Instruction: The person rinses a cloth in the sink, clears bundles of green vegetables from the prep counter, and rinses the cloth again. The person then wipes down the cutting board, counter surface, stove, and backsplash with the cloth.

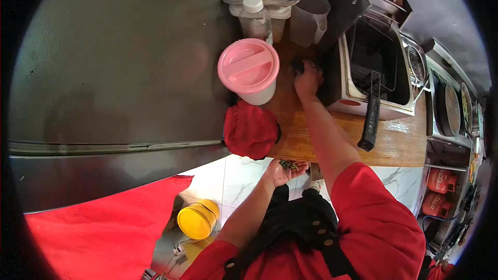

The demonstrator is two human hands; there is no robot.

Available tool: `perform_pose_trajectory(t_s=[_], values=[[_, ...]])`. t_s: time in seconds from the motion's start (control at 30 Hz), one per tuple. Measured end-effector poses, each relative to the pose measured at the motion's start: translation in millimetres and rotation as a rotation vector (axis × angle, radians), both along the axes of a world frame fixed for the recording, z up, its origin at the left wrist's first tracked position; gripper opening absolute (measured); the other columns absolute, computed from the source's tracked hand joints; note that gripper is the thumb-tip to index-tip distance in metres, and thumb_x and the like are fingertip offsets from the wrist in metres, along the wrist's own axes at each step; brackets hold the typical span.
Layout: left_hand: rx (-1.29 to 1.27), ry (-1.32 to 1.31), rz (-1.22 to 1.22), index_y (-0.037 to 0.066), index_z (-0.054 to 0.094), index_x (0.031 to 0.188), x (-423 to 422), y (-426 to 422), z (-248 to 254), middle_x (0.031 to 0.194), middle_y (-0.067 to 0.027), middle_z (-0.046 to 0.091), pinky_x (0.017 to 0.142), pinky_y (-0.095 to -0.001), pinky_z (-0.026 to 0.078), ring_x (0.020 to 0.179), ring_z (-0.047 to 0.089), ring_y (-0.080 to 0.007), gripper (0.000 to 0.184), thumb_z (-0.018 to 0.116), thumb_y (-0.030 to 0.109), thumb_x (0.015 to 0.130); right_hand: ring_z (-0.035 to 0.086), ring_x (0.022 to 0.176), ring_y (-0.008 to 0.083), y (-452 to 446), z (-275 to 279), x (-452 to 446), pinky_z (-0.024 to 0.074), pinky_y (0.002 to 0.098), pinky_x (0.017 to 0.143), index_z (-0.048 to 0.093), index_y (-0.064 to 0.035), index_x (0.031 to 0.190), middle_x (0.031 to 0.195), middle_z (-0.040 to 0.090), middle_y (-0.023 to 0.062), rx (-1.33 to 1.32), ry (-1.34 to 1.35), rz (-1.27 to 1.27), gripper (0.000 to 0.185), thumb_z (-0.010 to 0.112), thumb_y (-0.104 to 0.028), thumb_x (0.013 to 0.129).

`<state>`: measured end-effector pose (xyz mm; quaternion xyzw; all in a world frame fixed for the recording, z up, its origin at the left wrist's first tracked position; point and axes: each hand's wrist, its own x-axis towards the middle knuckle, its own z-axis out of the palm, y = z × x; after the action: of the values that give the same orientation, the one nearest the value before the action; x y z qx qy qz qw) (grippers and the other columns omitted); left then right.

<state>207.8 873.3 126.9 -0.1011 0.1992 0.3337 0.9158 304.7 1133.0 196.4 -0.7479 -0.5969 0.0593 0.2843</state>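
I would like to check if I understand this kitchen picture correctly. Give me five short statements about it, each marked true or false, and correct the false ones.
1. The left hand is palm up, with small dark-green pieces on it. True.
2. The right hand grips the translucent plastic jug. False: the right hand is at a small black object, apart from the translucent plastic jug.
3. A crumpled red cloth lies beside the round white plastic tub with a pink lid. True.
4. The pink lid is off. False: it is on the tub.
5. A long black handle sticks out from the rectangular metal fryer. True.
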Motion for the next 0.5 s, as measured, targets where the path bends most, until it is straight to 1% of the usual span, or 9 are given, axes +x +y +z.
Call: perform_pose_trajectory(t_s=[0.07,0.1,0.17,0.2,0.27,0.3,0.37,0.43,0.5], values=[[-0.008,0.010,-0.007,-0.007,0.044,0.123,0.1,-1.0,-2.9,0.117,-0.0247,0.053,0.097,-0.0436,0.041,0.109,0.053,-0.0342,0.067,0.030,0.049,0.090,0.049,0.105,0.0329,6.7,-6.1,-8.4,0.0396,0.0421,0.089,0.059,-0.0100,0.108,0.111,0.058,0.0101,0.070,-0.007,0.159,0.037,0.065,-0.011,0.072],[-0.021,-0.008,0.001,-0.008,0.044,0.123,0.7,-1.7,-5.0,0.117,-0.0251,0.053,0.097,-0.0438,0.041,0.108,0.053,-0.0349,0.069,0.030,0.051,0.090,0.049,0.105,0.0329,5.0,-9.9,-7.3,0.0396,0.0421,0.089,0.059,-0.0100,0.108,0.111,0.058,0.0101,0.057,-0.006,0.163,0.037,0.065,-0.011,0.072],[-0.059,-0.010,0.006,-0.008,0.044,0.122,1.9,0.5,-1.5,0.116,-0.0265,0.053,0.097,-0.0449,0.041,0.106,0.053,-0.0378,0.070,0.029,0.052,0.089,0.051,0.102,0.0335,1.3,-7.7,1.3,0.0400,0.0416,0.090,0.061,-0.0091,0.104,0.108,0.060,0.0103,0.081,0.069,0.587,0.037,0.067,-0.007,0.067],[-0.061,-0.015,0.003,-0.008,0.044,0.122,1.8,0.8,2.4,0.116,-0.0265,0.053,0.097,-0.0449,0.041,0.106,0.053,-0.0378,0.070,0.029,0.052,0.089,0.051,0.102,0.0335,-4.9,-5.9,5.9,0.0400,0.0416,0.090,0.061,-0.0091,0.104,0.108,0.060,0.0103,0.079,0.065,0.584,0.037,0.067,-0.007,0.067],[-0.086,-0.060,0.071,-0.008,0.044,0.122,5.4,1.5,6.2,0.115,-0.0272,0.053,0.096,-0.0463,0.042,0.105,0.054,-0.0387,0.071,0.029,0.053,0.089,0.054,0.101,0.0324,-28.6,-2.6,18.3,0.0412,0.0406,0.090,0.063,-0.0097,0.103,0.105,0.061,0.0122,0.011,0.121,0.847,0.041,0.069,-0.005,0.063],[-0.076,-0.084,0.075,-0.008,0.043,0.123,5.6,1.1,2.8,0.116,-0.0281,0.052,0.096,-0.0478,0.041,0.107,0.053,-0.0389,0.071,0.029,0.053,0.089,0.054,0.101,0.0324,-43.2,-3.2,22.4,0.0412,0.0406,0.090,0.063,-0.0097,0.103,0.105,0.061,0.0122,0.005,0.114,0.841,0.041,0.069,-0.005,0.063],[-0.064,-0.099,0.057,-0.008,0.042,0.124,7.1,2.9,1.9,0.116,-0.0284,0.052,0.096,-0.0481,0.041,0.107,0.053,-0.0390,0.070,0.029,0.052,0.090,0.055,0.100,0.0328,-70.4,-6.2,28.9,0.0418,0.0410,0.089,0.063,-0.0089,0.099,0.107,0.061,0.0110,0.067,0.161,1.036,0.041,0.068,-0.003,0.059],[-0.052,-0.113,0.040,-0.007,0.041,0.124,9.4,3.7,6.4,0.116,-0.0287,0.052,0.096,-0.0484,0.041,0.108,0.052,-0.0391,0.069,0.029,0.052,0.090,0.056,0.096,0.0327,-106.9,-2.6,30.9,0.0415,0.0407,0.086,0.064,-0.0094,0.096,0.105,0.062,0.0097,-0.014,0.266,1.068,0.038,0.067,-0.003,0.059],[-0.058,-0.116,0.006,-0.008,0.039,0.126,10.0,6.1,15.0,0.116,-0.0295,0.051,0.097,-0.0482,0.040,0.109,0.051,-0.0399,0.068,0.031,0.050,0.091,0.056,0.095,0.0315,-134.0,-8.9,38.0,0.0423,0.0402,0.085,0.064,-0.0099,0.096,0.104,0.063,0.0085,-0.033,0.253,1.093,0.040,0.067,-0.003,0.057]])
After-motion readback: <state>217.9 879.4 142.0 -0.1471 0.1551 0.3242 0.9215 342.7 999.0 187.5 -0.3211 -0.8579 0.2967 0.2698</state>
